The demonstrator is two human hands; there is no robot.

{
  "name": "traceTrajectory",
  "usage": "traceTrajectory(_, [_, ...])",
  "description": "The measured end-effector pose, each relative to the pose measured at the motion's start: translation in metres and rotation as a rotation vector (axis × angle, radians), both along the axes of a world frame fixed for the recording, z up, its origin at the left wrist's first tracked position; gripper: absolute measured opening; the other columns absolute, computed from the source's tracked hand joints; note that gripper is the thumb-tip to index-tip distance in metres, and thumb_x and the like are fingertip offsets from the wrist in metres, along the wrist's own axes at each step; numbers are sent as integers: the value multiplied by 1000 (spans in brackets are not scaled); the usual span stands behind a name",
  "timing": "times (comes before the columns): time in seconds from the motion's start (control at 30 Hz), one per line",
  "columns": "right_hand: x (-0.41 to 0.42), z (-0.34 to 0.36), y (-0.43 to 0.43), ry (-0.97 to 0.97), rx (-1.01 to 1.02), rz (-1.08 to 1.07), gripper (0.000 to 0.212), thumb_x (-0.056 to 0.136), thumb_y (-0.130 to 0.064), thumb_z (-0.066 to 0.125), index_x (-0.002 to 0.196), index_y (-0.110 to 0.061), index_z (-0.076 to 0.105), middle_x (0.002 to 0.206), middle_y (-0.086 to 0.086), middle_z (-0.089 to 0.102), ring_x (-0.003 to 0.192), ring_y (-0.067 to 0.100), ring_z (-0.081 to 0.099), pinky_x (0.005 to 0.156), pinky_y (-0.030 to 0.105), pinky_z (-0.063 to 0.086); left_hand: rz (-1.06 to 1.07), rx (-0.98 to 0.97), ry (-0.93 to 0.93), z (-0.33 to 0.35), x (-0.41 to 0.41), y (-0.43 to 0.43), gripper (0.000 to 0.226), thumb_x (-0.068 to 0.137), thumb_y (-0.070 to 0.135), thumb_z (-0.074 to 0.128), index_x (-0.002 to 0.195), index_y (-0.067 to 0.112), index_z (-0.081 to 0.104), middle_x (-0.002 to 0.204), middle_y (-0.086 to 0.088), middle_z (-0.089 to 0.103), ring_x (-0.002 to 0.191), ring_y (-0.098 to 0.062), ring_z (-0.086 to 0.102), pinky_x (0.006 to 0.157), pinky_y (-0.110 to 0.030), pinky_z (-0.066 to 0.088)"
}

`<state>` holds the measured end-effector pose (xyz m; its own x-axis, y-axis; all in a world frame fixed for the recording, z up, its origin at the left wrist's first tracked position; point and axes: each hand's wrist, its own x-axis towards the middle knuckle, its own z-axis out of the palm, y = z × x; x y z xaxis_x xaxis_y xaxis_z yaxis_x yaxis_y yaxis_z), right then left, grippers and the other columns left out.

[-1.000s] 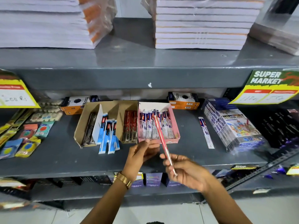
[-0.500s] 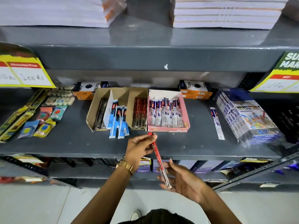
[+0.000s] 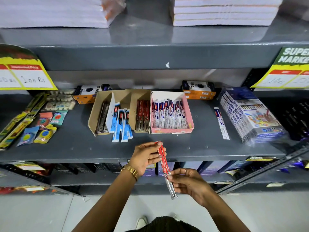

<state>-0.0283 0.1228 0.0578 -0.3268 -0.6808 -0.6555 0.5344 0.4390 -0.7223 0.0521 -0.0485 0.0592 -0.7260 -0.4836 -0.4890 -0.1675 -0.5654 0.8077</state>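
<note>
Standing at a grey metal shelf [image 3: 217, 148], at its front edge. Toward the back middle of that shelf: a brown cardboard tray [image 3: 100, 114] split by dividers and, touching its right side, a pink cardboard box [image 3: 172, 130] full of white-and-blue pen packets [image 3: 168, 114].

With the left hand [image 3: 145, 156] and the right hand [image 3: 189, 183], holding one slim red-and-clear plastic pen packet [image 3: 164, 166] at a tilt. Upper end just over the shelf's front edge, lower end hanging out in front of it. Pinching the red top end between left thumb and fingertips. Pinching the lower, clear part with the right fingertips, other fingers loosely curled.

Compared with a second ago, drawn well back. Then reaching with its tip over the pink box, carried by the right hand, left hand just beside. Half a second ago already clear of the box's front wall, right palm spread beneath. Now gripped at both ends and apart from every box.

Probably lifted out of the pink box as a stray, not matching the white-and-blue lot there. Matching instead the red packets [image 3: 143, 118] in the tray's right compartment. Judged a sorting step half done: taken out, not yet put away. Next, most likely, carrying forward and slightly left, then laying lengthwise into that compartment.
</note>
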Motion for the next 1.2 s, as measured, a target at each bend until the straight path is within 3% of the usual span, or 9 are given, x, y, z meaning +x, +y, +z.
traceTrajectory(0.4, [10,1,4,132,19,-75,22,76,-5,76,96,2,69,77,9,74,61,15,68,56,25,55,-78,-11,31,-4,0,-3,26,95,18,52,110,2,66,104,-19,72,95,-29,70,80,-33,58])
traceTrajectory(0.53, [10,13,-4,190,-87,-100,19,78,1,72,96,6,69,75,11,71,59,16,62,54,23,55,60,-97,61,-2,0,-4,26,94,27,53,100,6,68,92,-15,74,85,-25,72,78,-34,58])
traceTrajectory(0.6, [6,26,-15,229,-147,-116,17,79,4,70,95,3,72,72,8,74,59,14,63,53,20,55,139,-268,79,-2,5,-8,20,94,24,54,94,10,68,87,-12,74,77,-21,72,69,-29,60])
traceTrajectory(0.77, [-14,65,-67,384,-249,-112,19,74,8,72,90,-4,72,61,-4,75,56,6,68,50,17,57,16,-1272,-26,-19,33,-39,15,93,19,57,100,14,69,70,13,64,66,1,60,58,-10,45])
traceTrajectory(0.83, [-24,75,-98,456,-224,-109,28,72,9,74,100,5,69,63,-2,74,54,6,69,50,18,58,-34,-1390,-90,-32,46,-49,27,92,30,53,113,17,65,94,2,72,83,-5,65,71,-22,53])
traceTrajectory(0.93, [-35,87,-144,589,-129,-46,41,72,8,75,111,11,62,81,18,69,51,8,67,46,16,57,-147,-1573,-178,-51,61,-60,41,91,36,42,122,18,61,121,-6,66,105,-19,64,83,-32,55])
traceTrajectory(1.0, [-42,90,-171,753,-35,24,40,72,4,77,109,10,63,92,25,69,59,20,67,50,21,58,-200,-1642,-170,-55,62,-60,39,89,31,43,119,17,63,121,-4,66,109,-18,63,80,-31,57])
traceTrajectory(1.1, [-44,89,-211,1116,172,186,38,71,-6,80,104,6,64,100,23,71,86,33,72,77,38,61,-190,-1665,-149,-54,62,-64,38,86,29,45,115,15,66,116,-3,69,103,-17,66,75,-27,56])
traceTrajectory(1.2, [-34,86,-236,1388,374,362,34,81,-2,69,114,3,60,115,21,66,108,33,64,90,38,54,-186,-1659,-124,-55,63,-65,38,85,29,47,115,15,67,115,-3,70,98,-18,68,70,-27,58])
